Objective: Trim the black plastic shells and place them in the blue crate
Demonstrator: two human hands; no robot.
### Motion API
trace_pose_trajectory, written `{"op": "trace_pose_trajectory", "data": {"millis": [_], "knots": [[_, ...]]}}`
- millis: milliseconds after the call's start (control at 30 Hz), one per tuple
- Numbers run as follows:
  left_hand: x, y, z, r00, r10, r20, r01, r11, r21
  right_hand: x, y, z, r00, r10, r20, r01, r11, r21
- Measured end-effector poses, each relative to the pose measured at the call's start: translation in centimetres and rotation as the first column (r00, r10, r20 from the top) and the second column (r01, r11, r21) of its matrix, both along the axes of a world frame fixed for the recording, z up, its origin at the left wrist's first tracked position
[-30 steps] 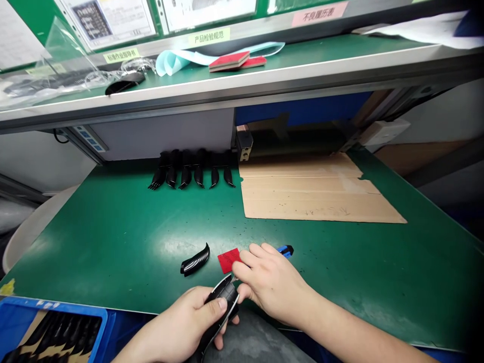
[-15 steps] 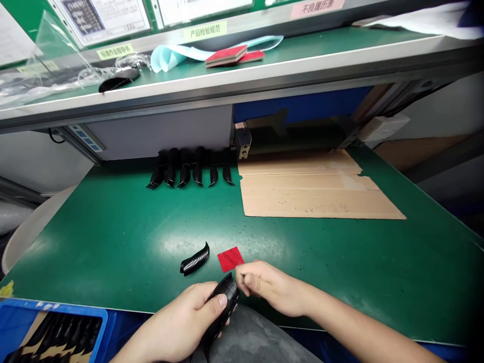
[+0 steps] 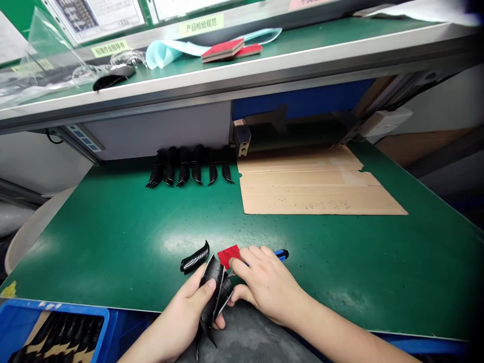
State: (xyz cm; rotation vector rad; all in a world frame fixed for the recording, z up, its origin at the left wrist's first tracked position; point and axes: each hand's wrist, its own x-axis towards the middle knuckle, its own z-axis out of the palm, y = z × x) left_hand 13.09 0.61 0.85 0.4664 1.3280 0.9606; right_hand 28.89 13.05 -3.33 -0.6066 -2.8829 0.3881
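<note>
My left hand (image 3: 185, 312) grips a curved black plastic shell (image 3: 214, 275) above my lap, its thumb pressed on the inner face. A second curved black edge shows on the shell's right side; whether it is a separate piece I cannot tell. Fingers of my right hand (image 3: 266, 282) are wrapped round a utility knife (image 3: 282, 254) with a blue and black handle. Its thin metal tip points at the shell's right edge, mostly hidden by the fingers. Behind lies a red abrasive pad (image 3: 228, 255), partly covered by my right hand. A ribbed black shell (image 3: 195, 258) rests left of the pad.
Several black shells (image 3: 189, 166) stand in a row at the back of the green table (image 3: 113, 237). Flattened cardboard (image 3: 321, 191) lies back right. A blue bin (image 3: 106, 327) with black parts sits lower left. An overhead shelf (image 3: 264, 70) spans the back.
My right hand, curled beside the shell before, now holds the utility knife with its tip at the shell's edge. My left hand has turned the shell so its inside shows.
</note>
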Motion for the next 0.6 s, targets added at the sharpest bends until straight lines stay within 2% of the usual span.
{"op": "trace_pose_trajectory", "data": {"millis": [167,400,533,600], "knots": [[0.9,-0.1,-0.4,0.994,0.101,-0.04,-0.101,0.995,-0.006,-0.1,-0.4,-0.5,1.0,0.002,0.023,-0.003,0.998,0.055],[1.2,-0.5,-1.1,0.989,0.077,-0.13,-0.076,0.997,0.014,-0.3,-0.8,-0.8,0.997,0.064,0.051,-0.065,0.997,0.027],[1.3,-0.8,-1.4,0.981,0.069,-0.179,-0.067,0.998,0.019,-0.5,-0.5,-0.4,0.986,0.139,0.096,-0.131,0.988,-0.077],[1.3,-0.8,-1.3,0.98,0.063,-0.187,-0.063,0.998,0.006,-0.4,-0.2,-0.1,0.98,0.185,0.072,-0.163,0.957,-0.242]]}}
